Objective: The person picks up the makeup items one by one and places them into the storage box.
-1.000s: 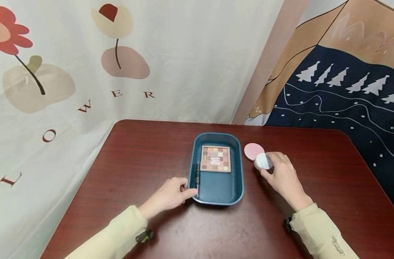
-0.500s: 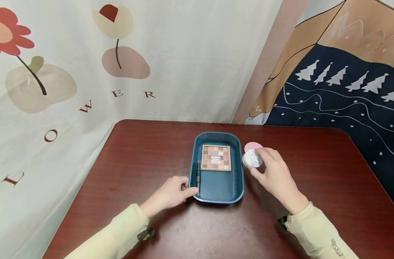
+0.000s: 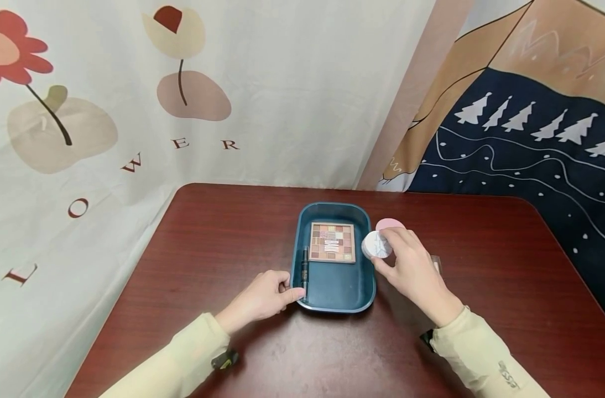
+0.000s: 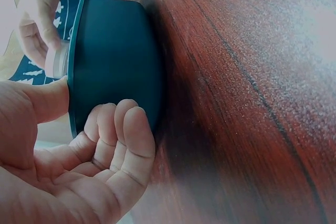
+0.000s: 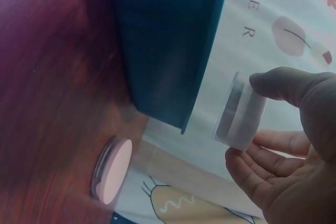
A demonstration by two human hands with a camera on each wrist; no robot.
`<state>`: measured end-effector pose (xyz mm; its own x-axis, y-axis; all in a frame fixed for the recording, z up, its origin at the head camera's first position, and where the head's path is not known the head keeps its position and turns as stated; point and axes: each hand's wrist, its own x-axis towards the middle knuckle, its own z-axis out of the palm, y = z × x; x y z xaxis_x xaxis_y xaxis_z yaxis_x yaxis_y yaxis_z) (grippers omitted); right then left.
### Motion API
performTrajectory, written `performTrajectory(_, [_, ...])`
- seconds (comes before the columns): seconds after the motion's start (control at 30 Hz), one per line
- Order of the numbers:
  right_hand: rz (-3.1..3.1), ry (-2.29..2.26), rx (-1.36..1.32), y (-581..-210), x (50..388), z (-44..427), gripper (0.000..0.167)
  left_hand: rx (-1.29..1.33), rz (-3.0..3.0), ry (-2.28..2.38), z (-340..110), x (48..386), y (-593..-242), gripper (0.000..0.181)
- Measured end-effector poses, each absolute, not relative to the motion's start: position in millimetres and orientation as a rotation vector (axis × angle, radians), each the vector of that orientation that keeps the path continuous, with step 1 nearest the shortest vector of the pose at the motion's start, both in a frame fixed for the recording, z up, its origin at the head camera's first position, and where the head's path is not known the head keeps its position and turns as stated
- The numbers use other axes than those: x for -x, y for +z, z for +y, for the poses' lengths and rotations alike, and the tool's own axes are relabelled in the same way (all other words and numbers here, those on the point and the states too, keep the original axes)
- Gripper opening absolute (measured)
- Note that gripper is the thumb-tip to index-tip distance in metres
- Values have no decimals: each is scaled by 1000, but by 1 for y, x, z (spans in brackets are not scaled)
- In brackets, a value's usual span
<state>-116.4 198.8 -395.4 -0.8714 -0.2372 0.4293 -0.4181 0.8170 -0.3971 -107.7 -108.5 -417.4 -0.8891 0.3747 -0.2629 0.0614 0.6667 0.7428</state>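
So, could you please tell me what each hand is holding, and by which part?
The right hand pinches the white round container by opposite edges of its side; the left hand holds the blue tray by its near-left rim.

Room in tray (image 3: 338, 286) — palette (image 3: 332, 242) behind

Left forearm (image 3: 178, 351) slants in from below, and the left grip (image 3: 257, 298) holds, thumb reaching across, fingers bent beneath it! Over on the other side, right forearm (image 3: 481, 351) angles inward; the right grip (image 3: 413, 271), farther forward, pinches between thumb and fingers.
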Motion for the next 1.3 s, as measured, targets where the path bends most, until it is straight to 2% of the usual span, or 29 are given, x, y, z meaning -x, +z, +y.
performTrajectory(1.3, [-2664,683,-619,-394,121,185,47,-322,2488,1098,-107,107,-416,42])
